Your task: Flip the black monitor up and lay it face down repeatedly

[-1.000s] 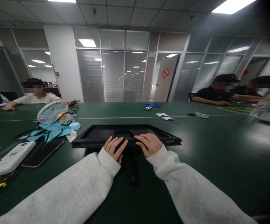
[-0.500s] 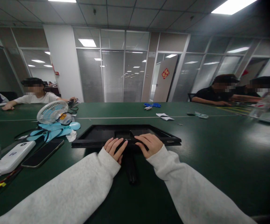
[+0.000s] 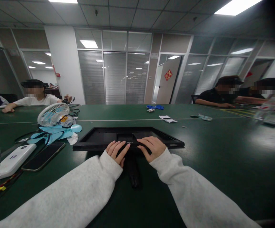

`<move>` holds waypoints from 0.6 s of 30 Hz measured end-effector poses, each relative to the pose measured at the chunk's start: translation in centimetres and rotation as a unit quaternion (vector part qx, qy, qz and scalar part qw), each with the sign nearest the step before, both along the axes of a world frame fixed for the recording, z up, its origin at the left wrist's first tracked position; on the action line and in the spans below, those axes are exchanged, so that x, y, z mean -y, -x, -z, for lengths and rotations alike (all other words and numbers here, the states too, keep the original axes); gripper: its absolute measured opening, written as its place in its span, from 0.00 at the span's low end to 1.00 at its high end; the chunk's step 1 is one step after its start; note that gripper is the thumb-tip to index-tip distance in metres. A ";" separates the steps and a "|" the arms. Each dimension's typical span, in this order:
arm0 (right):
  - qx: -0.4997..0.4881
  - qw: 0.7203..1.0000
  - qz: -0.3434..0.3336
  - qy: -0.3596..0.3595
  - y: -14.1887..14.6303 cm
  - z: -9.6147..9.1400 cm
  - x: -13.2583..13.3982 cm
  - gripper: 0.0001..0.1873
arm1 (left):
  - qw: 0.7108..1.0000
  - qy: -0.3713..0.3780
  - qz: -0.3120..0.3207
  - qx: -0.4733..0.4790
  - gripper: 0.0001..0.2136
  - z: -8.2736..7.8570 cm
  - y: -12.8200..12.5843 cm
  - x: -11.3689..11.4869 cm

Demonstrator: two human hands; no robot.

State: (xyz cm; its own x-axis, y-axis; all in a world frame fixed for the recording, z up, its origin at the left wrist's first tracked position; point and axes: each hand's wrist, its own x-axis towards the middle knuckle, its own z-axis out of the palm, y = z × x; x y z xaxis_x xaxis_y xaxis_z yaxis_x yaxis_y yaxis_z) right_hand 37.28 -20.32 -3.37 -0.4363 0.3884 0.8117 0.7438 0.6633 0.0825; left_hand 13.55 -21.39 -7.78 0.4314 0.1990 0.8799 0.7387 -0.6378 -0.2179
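Observation:
In front of me a black monitor [image 3: 104, 136] is tipped back almost flat, its raised rim facing up and a small pale logo on the near edge. My left hand [image 3: 115, 151] holds this near edge left of centre, fingers over the top and thumb lower down. Right of the logo, my right hand [image 3: 153, 147] grips the same edge, with its fingertips on top and its thumb in front. Below the edge, a dark narrow piece, perhaps the stand [image 3: 133, 172], reaches toward me. The monitor's underside is hidden.
Left on the green table [image 3: 218, 164] are a white fan [image 3: 54, 114], light blue fan blades [image 3: 56, 133], a crumpled tissue [image 3: 73, 138], a black phone [image 3: 43, 155] and a white device [image 3: 17, 160]. Blue gloves [image 3: 156, 107] and papers [image 3: 167, 118] lie beyond. People sit across the table.
My hands and the monitor stay in place. Across the table on the left, a person's hand has lifted with a dark cable in it.

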 end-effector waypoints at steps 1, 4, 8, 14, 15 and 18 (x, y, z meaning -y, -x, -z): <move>0.002 1.000 0.000 0.003 0.0 0.0 0.1 0.13 | 1.000 0.001 -0.001 0.003 0.23 -0.1 0.0 0.1; 0.009 1.000 0.002 0.009 0.2 -0.3 0.4 0.14 | 1.000 -0.004 -0.003 0.007 0.23 -0.3 -0.2 0.3; 0.021 1.000 -0.007 0.009 0.6 -0.4 0.8 0.19 | 1.000 -0.014 -0.011 0.004 0.22 -0.4 -0.2 0.4; 0.066 0.998 -0.020 -0.013 1.4 -0.3 1.1 0.23 | 1.000 -0.016 -0.016 -0.012 0.22 -0.3 -0.2 0.2; 0.071 0.997 -0.019 -0.020 1.5 -0.2 1.1 0.23 | 1.000 -0.014 -0.014 -0.009 0.22 -0.2 -0.2 0.2; 0.081 0.996 -0.023 -0.037 1.5 -0.2 0.8 0.22 | 1.000 -0.016 -0.009 -0.006 0.23 -0.2 -0.3 0.2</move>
